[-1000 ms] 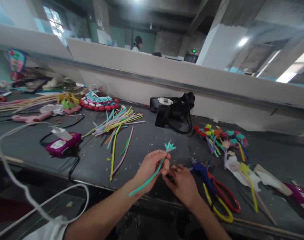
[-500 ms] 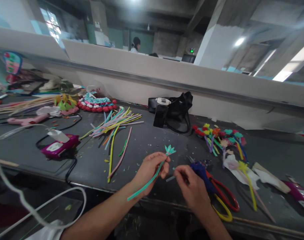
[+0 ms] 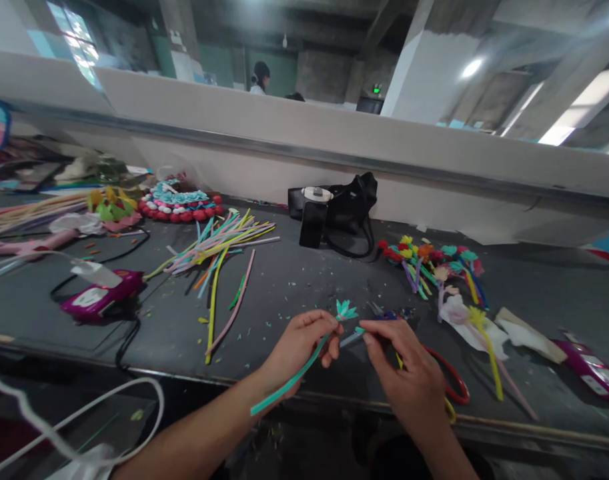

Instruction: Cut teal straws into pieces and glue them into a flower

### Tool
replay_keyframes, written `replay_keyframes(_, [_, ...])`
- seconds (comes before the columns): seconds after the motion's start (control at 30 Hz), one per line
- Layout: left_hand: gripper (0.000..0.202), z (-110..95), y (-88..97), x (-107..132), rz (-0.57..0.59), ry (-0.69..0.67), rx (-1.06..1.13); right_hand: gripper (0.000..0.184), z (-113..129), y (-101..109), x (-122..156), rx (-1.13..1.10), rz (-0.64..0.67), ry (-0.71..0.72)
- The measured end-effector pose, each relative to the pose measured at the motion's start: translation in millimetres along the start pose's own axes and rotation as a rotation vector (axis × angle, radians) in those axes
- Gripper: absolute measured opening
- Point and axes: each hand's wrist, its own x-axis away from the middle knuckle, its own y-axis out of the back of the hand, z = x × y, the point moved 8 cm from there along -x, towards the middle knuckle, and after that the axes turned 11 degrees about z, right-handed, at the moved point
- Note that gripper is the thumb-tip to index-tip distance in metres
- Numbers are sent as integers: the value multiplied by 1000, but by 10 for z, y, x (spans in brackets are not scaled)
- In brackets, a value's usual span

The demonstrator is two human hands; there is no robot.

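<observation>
My left hand (image 3: 301, 350) is closed in a pinch around a teal pipe-cleaner flower (image 3: 345, 311), just below its pointed petals. Its long stem (image 3: 281, 395) runs back across my palm and wrist. To the right of the flower, my right hand (image 3: 411, 370) pinches a small teal piece (image 3: 359, 330) between thumb and forefinger, a short way from the petals. Scissors with a red handle (image 3: 463, 383) lie on the table under my right hand, partly hidden by it. A pale grey strip (image 3: 351, 339) lies between the two hands.
Loose pipe cleaners (image 3: 219, 247) lie left of centre. Finished flowers (image 3: 434, 260) are heaped to the right. A black bag (image 3: 354, 213) and a phone (image 3: 313, 225) stand behind. Purple power strips (image 3: 101, 293) and a pink glue gun (image 3: 34, 245) flank the left, with cables.
My right hand has risen slightly and turned, bringing the small teal piece up nearer the flower's level. My left hand keeps its pinch on the flower. The whole view has shifted a little.
</observation>
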Motion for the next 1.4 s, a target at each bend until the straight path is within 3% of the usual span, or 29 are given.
replay_keyframes(0.17, [19, 46, -34, 5, 11, 33, -30, 16, -42, -4, 22, 8, -69, -74])
replay_keyframes(0.73, [20, 33, -71, 38, 9, 40, -102, 11, 35, -60, 20, 85, -86, 1])
replay_keyframes(1.4, [14, 61, -59, 10, 34, 33, -92, 8, 45, -59, 54, 95, -135, -73])
